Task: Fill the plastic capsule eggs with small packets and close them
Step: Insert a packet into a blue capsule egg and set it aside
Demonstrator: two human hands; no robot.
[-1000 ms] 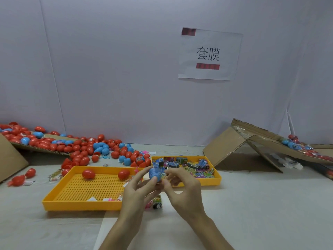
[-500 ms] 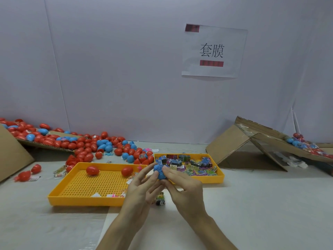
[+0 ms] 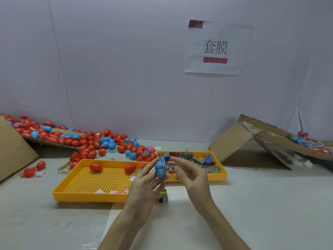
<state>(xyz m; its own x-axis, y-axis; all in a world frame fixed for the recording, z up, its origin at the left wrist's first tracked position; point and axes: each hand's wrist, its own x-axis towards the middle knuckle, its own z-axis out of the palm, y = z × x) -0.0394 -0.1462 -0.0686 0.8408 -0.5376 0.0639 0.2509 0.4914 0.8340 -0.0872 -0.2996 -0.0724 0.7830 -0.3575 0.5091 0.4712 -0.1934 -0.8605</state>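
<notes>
The left hand [image 3: 144, 186] is raised over the near edge of the table [image 3: 270, 204], palm turned right, with its fingers curled round a blue egg [image 3: 160, 169]. The egg stands roughly upright at the fingertips and has a printed label on its front. The right hand [image 3: 189, 175] is just beside it on the right, not touching it, with fingers loosely spread and holding nothing; its fingertips are slightly blurred. Both forearms reach in from the near edge.

Under the hands a small packet [image 3: 163, 195] lies on the pale table cover. A yellow perforated tray [image 3: 86, 197] sits to the left and holds two red eggs [image 3: 96, 167] plus a few scraps along its near side. A second yellow tray [image 3: 223, 175] behind the hands is filled with colourful packets [image 3: 198, 159]. Farther left, a heap of red and blue eggs [image 3: 90, 143] spills from a sloping cardboard sheet [image 3: 46, 142] onto the table. On the far right a folded cardboard box [image 3: 243, 141] carries more eggs. A paper sign [image 3: 216, 47] hangs on the plain wall.
</notes>
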